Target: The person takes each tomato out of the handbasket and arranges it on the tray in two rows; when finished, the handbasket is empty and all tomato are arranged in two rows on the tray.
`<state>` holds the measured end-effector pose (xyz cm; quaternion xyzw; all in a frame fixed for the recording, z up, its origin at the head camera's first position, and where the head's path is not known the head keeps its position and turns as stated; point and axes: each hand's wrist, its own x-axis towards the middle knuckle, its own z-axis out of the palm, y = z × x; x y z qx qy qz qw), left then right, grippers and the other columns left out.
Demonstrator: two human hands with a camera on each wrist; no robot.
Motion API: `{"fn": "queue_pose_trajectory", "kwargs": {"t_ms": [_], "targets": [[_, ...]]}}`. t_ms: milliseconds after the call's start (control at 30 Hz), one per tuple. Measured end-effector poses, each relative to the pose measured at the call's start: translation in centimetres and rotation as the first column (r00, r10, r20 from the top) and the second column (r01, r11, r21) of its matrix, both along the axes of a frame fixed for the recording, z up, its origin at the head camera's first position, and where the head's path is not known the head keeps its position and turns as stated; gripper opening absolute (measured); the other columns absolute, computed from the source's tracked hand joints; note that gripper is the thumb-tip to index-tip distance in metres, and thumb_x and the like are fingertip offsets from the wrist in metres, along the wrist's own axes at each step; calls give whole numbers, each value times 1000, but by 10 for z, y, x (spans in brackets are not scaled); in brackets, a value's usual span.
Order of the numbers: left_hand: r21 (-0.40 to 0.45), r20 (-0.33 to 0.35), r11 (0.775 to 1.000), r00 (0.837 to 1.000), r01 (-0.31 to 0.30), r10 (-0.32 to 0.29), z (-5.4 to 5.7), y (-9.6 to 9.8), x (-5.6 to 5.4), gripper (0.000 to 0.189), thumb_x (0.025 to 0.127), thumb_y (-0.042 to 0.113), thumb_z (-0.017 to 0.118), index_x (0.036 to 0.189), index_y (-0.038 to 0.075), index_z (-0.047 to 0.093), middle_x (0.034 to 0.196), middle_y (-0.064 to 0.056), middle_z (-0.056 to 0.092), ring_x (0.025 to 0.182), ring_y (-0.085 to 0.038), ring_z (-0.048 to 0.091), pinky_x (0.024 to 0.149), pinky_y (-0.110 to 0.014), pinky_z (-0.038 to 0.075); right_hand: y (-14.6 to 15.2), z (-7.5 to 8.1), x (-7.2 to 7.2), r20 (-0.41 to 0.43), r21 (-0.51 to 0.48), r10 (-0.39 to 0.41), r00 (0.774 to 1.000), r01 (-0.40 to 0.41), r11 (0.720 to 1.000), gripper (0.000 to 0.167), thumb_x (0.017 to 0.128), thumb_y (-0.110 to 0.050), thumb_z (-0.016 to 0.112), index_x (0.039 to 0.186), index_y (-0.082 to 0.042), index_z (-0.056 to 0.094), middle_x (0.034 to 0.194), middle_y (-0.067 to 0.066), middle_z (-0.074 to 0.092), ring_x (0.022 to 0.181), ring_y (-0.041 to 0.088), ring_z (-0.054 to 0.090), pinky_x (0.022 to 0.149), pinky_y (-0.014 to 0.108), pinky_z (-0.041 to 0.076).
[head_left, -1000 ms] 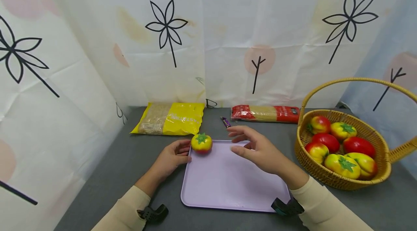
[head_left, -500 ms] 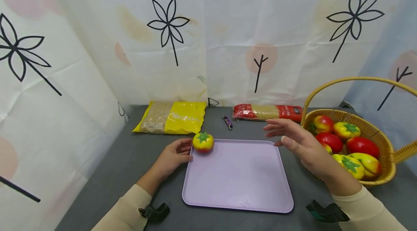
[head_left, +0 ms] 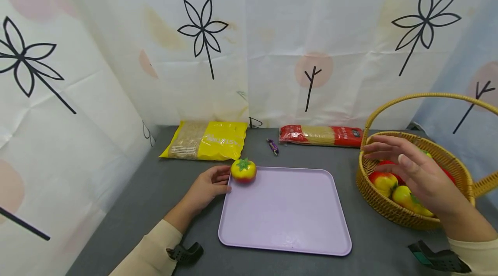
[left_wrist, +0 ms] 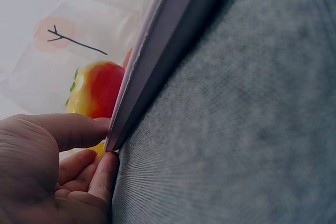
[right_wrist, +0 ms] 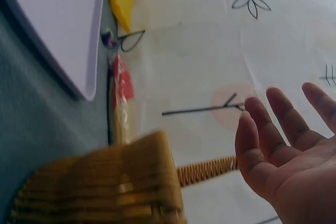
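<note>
My left hand (head_left: 206,187) pinches the left rim of a pale purple tray (head_left: 288,211). In the left wrist view, the thumb lies at the rim and curled fingers sit below it, against the dark tabletop. Right by these fingers, a yellow-and-red toy fruit with a green leafy top (head_left: 243,171), like a persimmon or tomato, sits at the tray's far left corner. My right hand (head_left: 422,176) hovers over a wicker basket (head_left: 373,198), fingers spread and holding nothing. Several red and yellow toy fruits (head_left: 383,183) lie in the basket, partly hidden by that hand.
Behind the tray lie a yellow pasta bag (head_left: 206,140), a small purple wrapped candy (head_left: 273,147) and a red noodle packet (head_left: 320,136). The basket's tall handle (head_left: 428,95) arches above it. Patterned white cloth (head_left: 249,42) walls the back and sides.
My right hand has moved from above the tray rightward to over the basket. The left hand, the tray and the fruit on it have stayed in place.
</note>
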<state>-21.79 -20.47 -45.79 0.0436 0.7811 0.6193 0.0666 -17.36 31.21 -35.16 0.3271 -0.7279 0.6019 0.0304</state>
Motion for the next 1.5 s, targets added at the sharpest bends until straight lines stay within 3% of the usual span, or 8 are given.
{"fn": "queue_pose_trajectory", "kwargs": {"t_ms": [233,367,600,967,1067,1200,1400,1500], "targets": [[-2,-2,1000,1000,1,-1,1,2,0,66,91,-7,82,151,-4,57,139,-18,67,127,-34,66,105,-43,56,35,-6,-4,43,13,-108,993,108,994,47,119,-11,29,164,-4,42,152,11,57,132,20,57,98,23,52],[-10,0,1000,1000,-5,5,2,3,1,65,91,-7,82,151,-4,58,139,-17,67,127,-34,66,105,-43,57,50,-12,-6,50,89,-203,978,198,976,48,119,-13,28,164,-9,44,151,6,59,131,17,55,95,21,51],[-8,-2,1000,1000,-6,6,3,2,1,66,90,-8,82,151,-5,57,140,-18,67,128,-35,66,105,-44,56,78,-20,-13,42,229,-274,961,258,939,47,120,-18,26,161,-29,46,147,-8,57,126,8,55,88,19,52],[-11,4,1000,1000,-4,4,3,2,1,65,91,-7,82,151,-3,58,141,-18,66,130,-34,65,107,-43,54,113,-31,-17,217,230,-182,959,131,964,51,118,-5,33,148,-37,60,140,-21,61,119,-1,62,84,24,59],[-11,3,1000,1000,-2,2,3,1,1,65,91,-7,82,152,-2,58,142,-18,66,130,-34,64,107,-43,54,117,-32,-16,187,312,-206,961,141,940,54,116,0,39,146,-40,59,137,-23,62,116,-2,62,83,24,58],[-7,4,1000,1000,1,-1,2,1,0,65,91,-6,82,152,-2,57,142,-18,65,130,-35,64,107,-43,54,120,-31,-14,160,437,-228,961,138,889,53,113,3,49,151,-32,58,136,-23,62,116,-3,61,83,25,57],[0,3,1000,1000,9,-9,3,1,1,65,92,-6,82,152,-3,57,143,-19,65,131,-35,64,108,-42,54,117,-26,-15,278,523,-162,947,-8,852,51,108,-2,62,154,-23,56,139,-26,61,119,-4,59,87,25,56],[0,3,1000,1000,10,-10,2,1,1,65,92,-6,82,152,-3,57,143,-19,64,131,-35,63,108,-42,54,112,-24,-15,314,552,-145,938,-56,832,50,106,-4,67,154,-9,55,142,-14,62,118,-4,59,89,24,56]]}}
